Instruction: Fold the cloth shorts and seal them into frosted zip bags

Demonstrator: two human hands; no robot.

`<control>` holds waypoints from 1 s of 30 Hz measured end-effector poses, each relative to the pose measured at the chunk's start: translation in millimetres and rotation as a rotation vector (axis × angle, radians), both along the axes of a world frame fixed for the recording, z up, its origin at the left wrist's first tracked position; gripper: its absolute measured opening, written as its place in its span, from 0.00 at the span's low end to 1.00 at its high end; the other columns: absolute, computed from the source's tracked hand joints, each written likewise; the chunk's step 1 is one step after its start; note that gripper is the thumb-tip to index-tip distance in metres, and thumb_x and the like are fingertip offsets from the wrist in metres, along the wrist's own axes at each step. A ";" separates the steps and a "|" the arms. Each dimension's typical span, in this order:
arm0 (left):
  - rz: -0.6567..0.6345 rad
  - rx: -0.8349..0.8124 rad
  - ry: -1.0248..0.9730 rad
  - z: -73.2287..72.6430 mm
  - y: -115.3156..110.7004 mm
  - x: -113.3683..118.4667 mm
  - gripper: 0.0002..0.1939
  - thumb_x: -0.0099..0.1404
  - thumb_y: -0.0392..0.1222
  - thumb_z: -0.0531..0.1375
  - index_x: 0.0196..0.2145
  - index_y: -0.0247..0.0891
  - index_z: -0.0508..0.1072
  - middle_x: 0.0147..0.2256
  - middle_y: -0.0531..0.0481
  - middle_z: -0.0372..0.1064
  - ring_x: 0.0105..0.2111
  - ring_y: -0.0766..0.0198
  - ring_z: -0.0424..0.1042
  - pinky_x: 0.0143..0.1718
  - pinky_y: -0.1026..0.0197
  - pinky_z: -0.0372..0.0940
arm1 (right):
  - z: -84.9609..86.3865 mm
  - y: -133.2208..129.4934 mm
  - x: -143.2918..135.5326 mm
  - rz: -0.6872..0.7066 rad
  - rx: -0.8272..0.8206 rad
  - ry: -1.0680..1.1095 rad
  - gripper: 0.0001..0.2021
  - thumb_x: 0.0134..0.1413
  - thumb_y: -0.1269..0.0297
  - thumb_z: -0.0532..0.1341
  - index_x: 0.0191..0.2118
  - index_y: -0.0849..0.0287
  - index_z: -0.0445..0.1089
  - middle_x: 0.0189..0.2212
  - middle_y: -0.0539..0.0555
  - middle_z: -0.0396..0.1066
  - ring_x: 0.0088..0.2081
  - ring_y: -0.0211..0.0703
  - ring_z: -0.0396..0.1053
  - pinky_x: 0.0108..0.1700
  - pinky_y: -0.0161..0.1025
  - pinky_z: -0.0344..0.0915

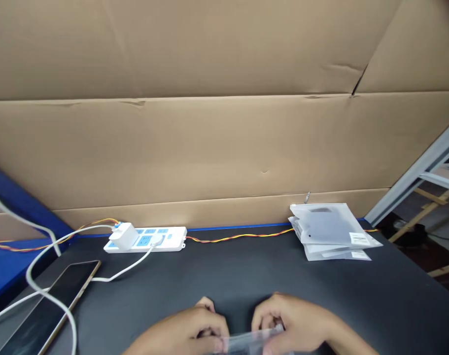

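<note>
A clear plastic bag (242, 342) lies between my two hands at the bottom edge of the head view, and most of it is cut off below. My left hand (204, 328) pinches its left end between thumb and curled fingers. On the other side, my right hand (283, 323) grips the bag's top edge near its right end. Both hands are low over the black table (194, 276). What the bag contains cannot be made out.
A stack of frosted plastic bags with white labels (331, 229) sits at the back right. A white power strip (176, 239) with a plugged-in white adapter (124, 236) lies back left. White cables loop over a phone (57, 305). A cardboard wall (224, 148) rises behind.
</note>
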State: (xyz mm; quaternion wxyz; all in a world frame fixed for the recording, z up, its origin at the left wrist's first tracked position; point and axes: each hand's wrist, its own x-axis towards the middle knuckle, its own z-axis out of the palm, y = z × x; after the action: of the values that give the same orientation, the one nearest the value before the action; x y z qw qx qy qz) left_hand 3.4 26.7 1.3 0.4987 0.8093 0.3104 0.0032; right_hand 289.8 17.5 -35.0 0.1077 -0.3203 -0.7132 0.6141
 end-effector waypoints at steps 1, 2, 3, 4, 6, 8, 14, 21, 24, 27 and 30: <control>-0.019 -0.024 0.005 -1.0 0.3 -0.3 0.12 0.73 0.47 0.55 0.41 0.46 0.79 0.35 0.52 0.78 0.38 0.61 0.70 0.49 0.62 0.58 | 0.4 -0.3 0.9 0.047 -0.025 -0.012 0.13 0.48 0.62 0.70 0.41 0.59 0.77 0.26 0.45 0.71 0.26 0.33 0.63 0.28 0.28 0.56; -0.028 -0.038 -0.001 -2.2 0.8 -0.8 0.11 0.73 0.47 0.55 0.41 0.46 0.79 0.33 0.53 0.78 0.36 0.62 0.70 0.50 0.61 0.57 | 0.8 -0.3 1.4 0.062 -0.022 -0.021 0.12 0.49 0.62 0.69 0.41 0.59 0.77 0.26 0.46 0.71 0.26 0.34 0.64 0.28 0.29 0.57; -0.023 -0.037 -0.012 -3.4 1.5 -1.3 0.11 0.73 0.47 0.56 0.41 0.45 0.78 0.33 0.53 0.78 0.34 0.63 0.70 0.50 0.60 0.57 | 0.9 -0.1 1.6 0.032 0.018 -0.028 0.12 0.49 0.62 0.69 0.41 0.58 0.77 0.27 0.46 0.72 0.28 0.35 0.65 0.30 0.30 0.59; 0.008 -0.021 -0.026 -4.7 2.4 -2.0 0.11 0.72 0.47 0.56 0.41 0.45 0.79 0.32 0.53 0.78 0.32 0.64 0.69 0.48 0.61 0.59 | 0.9 0.7 1.7 -0.048 0.090 -0.030 0.11 0.50 0.62 0.68 0.41 0.57 0.77 0.30 0.47 0.73 0.31 0.37 0.67 0.33 0.31 0.61; 0.155 0.049 -0.051 -7.0 4.6 -4.0 0.11 0.71 0.48 0.58 0.39 0.42 0.78 0.32 0.53 0.75 0.29 0.65 0.66 0.37 0.64 0.60 | -0.3 3.7 2.2 -0.295 0.264 -0.035 0.12 0.53 0.61 0.67 0.44 0.54 0.74 0.38 0.50 0.72 0.39 0.42 0.67 0.41 0.35 0.62; 0.319 0.108 -0.075 -8.2 6.0 -6.4 0.12 0.69 0.49 0.59 0.37 0.40 0.78 0.34 0.52 0.73 0.25 0.68 0.61 0.27 0.66 0.56 | -3.1 7.8 3.3 -0.480 0.330 -0.044 0.12 0.57 0.60 0.64 0.46 0.54 0.71 0.40 0.51 0.70 0.40 0.43 0.66 0.42 0.37 0.62; 0.386 -0.120 -0.146 -12.7 3.2 0.7 0.17 0.67 0.55 0.59 0.41 0.38 0.76 0.25 0.53 0.69 0.21 0.66 0.67 0.22 0.67 0.60 | -10.9 6.5 -9.4 -0.426 0.093 0.083 0.10 0.60 0.57 0.60 0.42 0.58 0.68 0.26 0.44 0.62 0.28 0.37 0.58 0.33 0.35 0.56; 0.443 0.075 -0.303 -32.3 2.7 47.1 0.11 0.64 0.48 0.63 0.34 0.37 0.79 0.26 0.54 0.72 0.27 0.66 0.68 0.30 0.66 0.59 | -4.8 -7.8 -36.0 -0.442 0.204 0.123 0.14 0.61 0.51 0.58 0.34 0.57 0.65 0.27 0.45 0.60 0.29 0.38 0.57 0.32 0.34 0.55; 0.446 0.045 -0.343 -37.9 2.8 58.3 0.15 0.66 0.51 0.61 0.36 0.36 0.79 0.29 0.52 0.73 0.29 0.65 0.69 0.32 0.66 0.61 | -1.8 -7.9 -35.2 -0.438 0.300 0.063 0.18 0.63 0.49 0.55 0.28 0.56 0.59 0.25 0.44 0.58 0.29 0.38 0.56 0.33 0.34 0.54; 0.472 0.077 -0.365 -41.5 5.3 60.2 0.15 0.63 0.52 0.64 0.35 0.36 0.81 0.33 0.50 0.73 0.32 0.64 0.69 0.33 0.65 0.61 | -0.6 -8.0 -31.9 -0.432 0.383 -0.019 0.17 0.65 0.51 0.53 0.28 0.56 0.58 0.23 0.44 0.57 0.29 0.38 0.56 0.32 0.34 0.53; 0.513 0.124 -0.373 -44.6 8.7 58.7 0.13 0.63 0.50 0.64 0.33 0.38 0.82 0.33 0.50 0.69 0.33 0.63 0.67 0.34 0.64 0.60 | -2.2 -9.5 -31.3 -0.396 0.413 -0.111 0.17 0.63 0.51 0.55 0.28 0.56 0.59 0.23 0.44 0.59 0.29 0.39 0.57 0.32 0.35 0.52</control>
State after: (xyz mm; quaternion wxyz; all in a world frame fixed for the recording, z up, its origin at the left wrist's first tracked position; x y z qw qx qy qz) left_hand 62.1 35.4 -43.4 0.4796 0.7190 0.4067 0.2961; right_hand 258.6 8.0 -37.1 0.2492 -0.4577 -0.7515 0.4045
